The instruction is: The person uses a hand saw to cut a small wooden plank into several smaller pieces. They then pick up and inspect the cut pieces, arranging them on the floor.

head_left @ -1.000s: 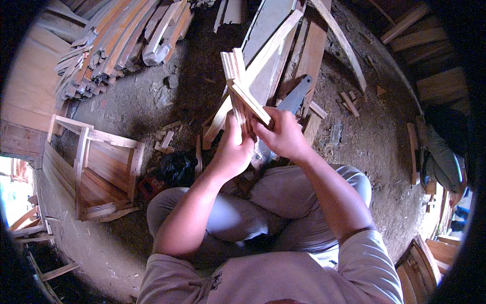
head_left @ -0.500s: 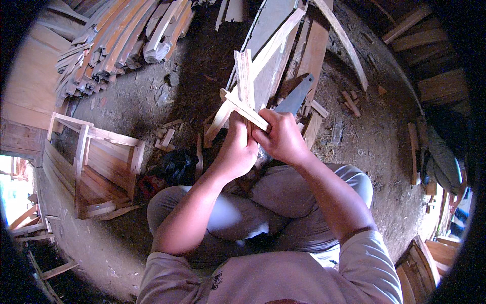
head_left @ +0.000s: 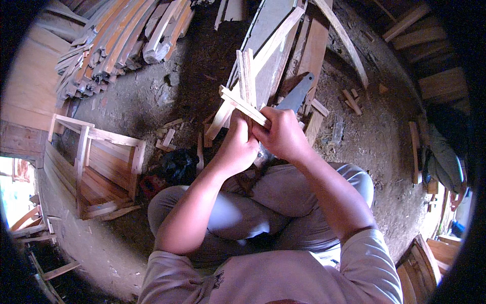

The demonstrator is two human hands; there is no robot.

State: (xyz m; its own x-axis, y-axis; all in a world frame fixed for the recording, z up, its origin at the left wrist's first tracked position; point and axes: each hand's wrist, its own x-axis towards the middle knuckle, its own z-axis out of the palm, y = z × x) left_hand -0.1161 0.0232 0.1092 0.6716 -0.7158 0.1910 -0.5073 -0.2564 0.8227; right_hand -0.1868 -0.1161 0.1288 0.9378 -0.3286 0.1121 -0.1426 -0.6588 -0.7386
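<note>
My left hand [head_left: 237,149] is closed round the lower end of narrow wooden strips [head_left: 246,76], which stick up past my thumb side by side. My right hand [head_left: 284,136] grips the near end of a short wooden stick [head_left: 244,106], lying slantwise across those strips. Both hands meet in front of my crossed legs, nearly touching. Just beyond my right hand, a handsaw's grey blade [head_left: 297,93] rests on the boards; its handle is hidden. Behind the strips, a longer pale wooden batten [head_left: 276,43] runs away over a grey board [head_left: 268,23].
At far left lies a large stack of wooden pieces [head_left: 119,35]. An open wooden frame [head_left: 83,167] stands on the left. Offcuts [head_left: 351,101] are scattered on the dirt floor, and a thin curved strip [head_left: 349,48] lies at the far right. A dark bundle [head_left: 178,166] sits beside my left knee.
Both hands keep their grip. The short stick and the strips have shifted only very slightly; otherwise everything stays in place.
</note>
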